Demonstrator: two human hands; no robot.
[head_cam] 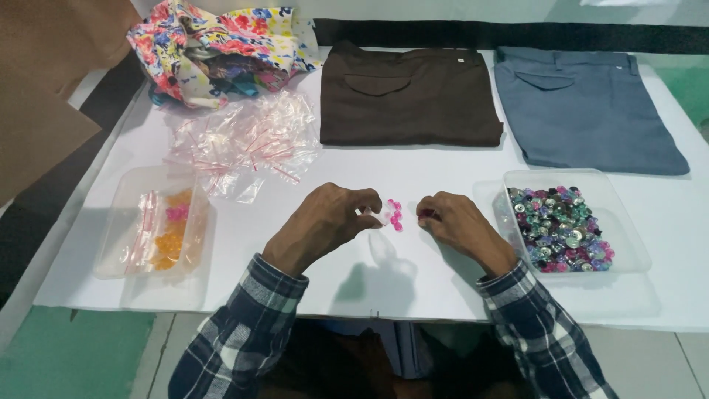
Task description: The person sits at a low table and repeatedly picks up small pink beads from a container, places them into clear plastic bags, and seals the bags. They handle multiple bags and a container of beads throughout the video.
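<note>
pinching a small clear bag (379, 215) with pink beads (395, 214) in it, the left hand (325, 222) holds it just above the white table (369, 288); the right hand (454, 222) is curled shut, fingertips pressed on something small and dark pink that cannot be made out.
both hands hover near each other at the table's middle, in plaid sleeves. right of the right hand sits a clear tray (628, 244) heaped with mixed coloured buttons (559, 229). at left, another clear tray (122, 251) holds bagged orange and pink beads (170, 229). behind lie loose empty clear bags (244, 140), floral cloth (214, 48), folded brown trousers (410, 96) and folded blue trousers (583, 107).
</note>
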